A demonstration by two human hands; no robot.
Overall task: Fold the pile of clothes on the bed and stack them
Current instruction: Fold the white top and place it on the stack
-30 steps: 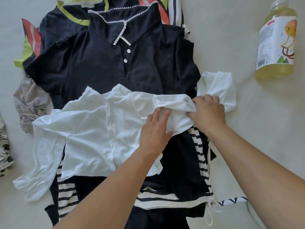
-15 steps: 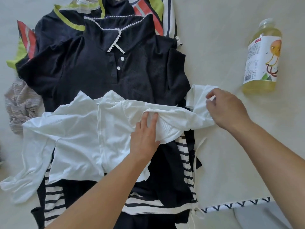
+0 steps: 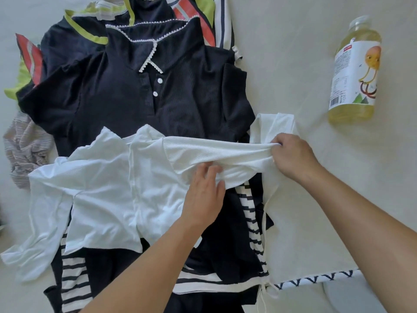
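Note:
A white long-sleeved top (image 3: 101,195) lies spread across a pile of clothes on the bed. My left hand (image 3: 203,197) rests flat on its middle, fingers straight, pinning the cloth. My right hand (image 3: 291,157) pinches the right sleeve near its bunched end and holds it stretched out to the right. Under the white top lie a dark navy collared shirt with white trim and buttons (image 3: 140,96) and a black-and-white striped garment (image 3: 252,222).
A juice bottle (image 3: 355,71) lies on the bed (image 3: 293,53) at the upper right. More clothes sit at the top: a navy piece with lime and red bands (image 3: 85,35). A crumpled grey striped cloth (image 3: 24,145) lies at the left. The bed's patterned edge (image 3: 316,279) runs at lower right.
My right hand slid from the shirt's middle out along the right sleeve and now holds it stretched sideways. My left hand stayed flat on the white top.

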